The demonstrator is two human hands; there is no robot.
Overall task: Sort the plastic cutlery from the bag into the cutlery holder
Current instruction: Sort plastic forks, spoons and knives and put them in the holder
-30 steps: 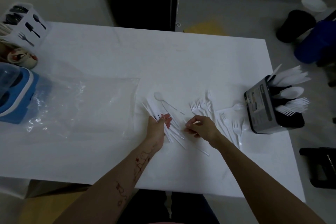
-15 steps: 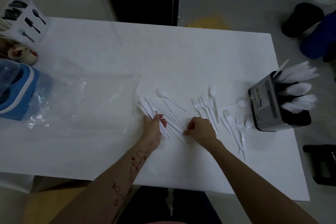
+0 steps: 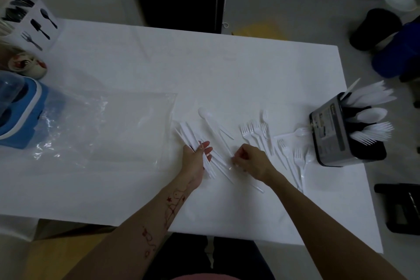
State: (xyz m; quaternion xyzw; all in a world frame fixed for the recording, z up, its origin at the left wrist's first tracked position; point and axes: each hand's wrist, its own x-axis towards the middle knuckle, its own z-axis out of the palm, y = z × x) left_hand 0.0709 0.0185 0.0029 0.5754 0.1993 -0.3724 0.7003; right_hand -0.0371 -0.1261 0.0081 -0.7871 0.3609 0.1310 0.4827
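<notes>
While both forearms reach over the white table (image 3: 141,57), the left hand (image 3: 195,158) rests on a bundle of white plastic knives (image 3: 190,136) that fan out up and to the left from under it; its fingers (image 3: 206,146) are curled loosely around the handles, the tips showing on the right side of the bundle. Just beside it, the right hand (image 3: 252,161) is bent into a pinch with fingertips pressed down on the near end of a thin white handle among the loose pieces; whether it has that piece lifted or only pinned cannot be told. A spoon (image 3: 204,114) lies just beyond the two hands, and a scatter of forks (image 3: 254,130) lies to the right of the right hand, tines pointing away. Near the table's right edge stands the dark cutlery holder (image 3: 329,134), already stuffed with white knives, spoons and forks leaning out to the right. An empty clear plastic bag (image 3: 109,129) lies flat to the left, partly over a blue container (image 3: 20,120)
</notes>
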